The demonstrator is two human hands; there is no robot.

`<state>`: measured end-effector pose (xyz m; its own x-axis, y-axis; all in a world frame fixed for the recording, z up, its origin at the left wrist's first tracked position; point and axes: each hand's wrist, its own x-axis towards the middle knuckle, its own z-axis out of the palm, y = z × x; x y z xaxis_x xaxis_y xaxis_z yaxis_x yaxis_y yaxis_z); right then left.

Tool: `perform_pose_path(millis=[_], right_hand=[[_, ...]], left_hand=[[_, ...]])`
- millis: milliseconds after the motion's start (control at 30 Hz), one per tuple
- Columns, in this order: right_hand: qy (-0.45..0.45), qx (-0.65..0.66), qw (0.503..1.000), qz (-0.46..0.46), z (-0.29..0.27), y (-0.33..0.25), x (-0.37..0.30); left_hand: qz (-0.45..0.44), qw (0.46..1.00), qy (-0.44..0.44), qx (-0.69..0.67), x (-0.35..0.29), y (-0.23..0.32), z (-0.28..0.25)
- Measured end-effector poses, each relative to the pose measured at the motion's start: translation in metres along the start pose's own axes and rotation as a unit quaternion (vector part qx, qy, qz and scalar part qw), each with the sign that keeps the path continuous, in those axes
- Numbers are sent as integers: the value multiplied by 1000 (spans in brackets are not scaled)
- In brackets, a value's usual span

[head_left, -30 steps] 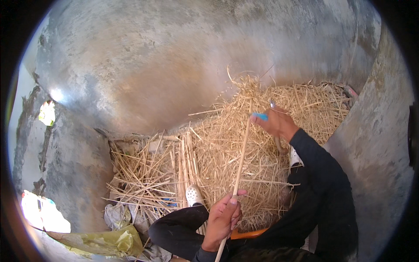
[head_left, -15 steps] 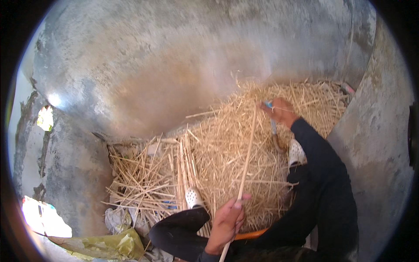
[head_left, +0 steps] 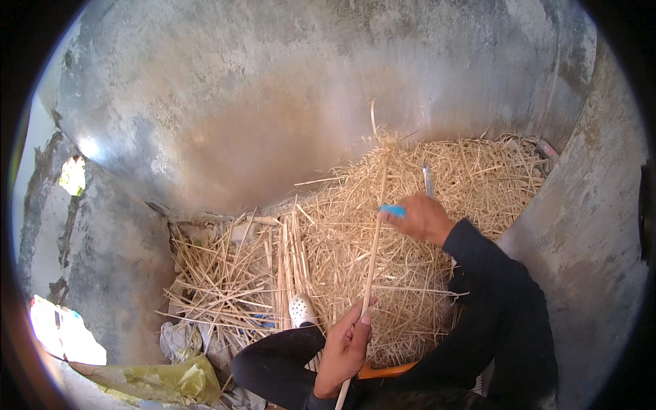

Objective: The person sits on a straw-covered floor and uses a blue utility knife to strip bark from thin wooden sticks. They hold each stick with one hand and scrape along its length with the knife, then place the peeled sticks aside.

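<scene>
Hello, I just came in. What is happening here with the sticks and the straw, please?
A person sits on the ground by a grey wall and works on a long thin stick. The left hand grips its lower end. The right hand holds a knife with a blue handle against its upper part, the blade pointing up. A big heap of straw shavings lies in front, with a bundle of thicker sticks to the left. One foot wears a white clog.

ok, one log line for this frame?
left hand: grips stick low | right hand: blue-handled knife against stick's upper part | straw pile behind | white shoe by cut stalks
</scene>
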<state>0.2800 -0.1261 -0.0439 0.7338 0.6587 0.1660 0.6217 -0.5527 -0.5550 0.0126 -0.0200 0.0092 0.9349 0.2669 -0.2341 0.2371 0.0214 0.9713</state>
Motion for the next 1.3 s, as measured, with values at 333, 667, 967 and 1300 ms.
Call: perform_pose_path(millis=[333, 667, 967, 1300], right_hand=[[131, -86, 987, 20, -22, 59, 39], [72, -39, 986, 145, -36, 65, 33], [13, -60, 998, -3, -16, -3, -9], [0, -36, 999, -29, -3, -3, -9]], left_hand=[[-8, 998, -47, -48, 1, 11, 10], [-45, 989, -52, -128, 21, -6, 10], [-8, 1000, -4, 23, 6, 4, 4], [50, 974, 40, 216, -2, 5, 0]])
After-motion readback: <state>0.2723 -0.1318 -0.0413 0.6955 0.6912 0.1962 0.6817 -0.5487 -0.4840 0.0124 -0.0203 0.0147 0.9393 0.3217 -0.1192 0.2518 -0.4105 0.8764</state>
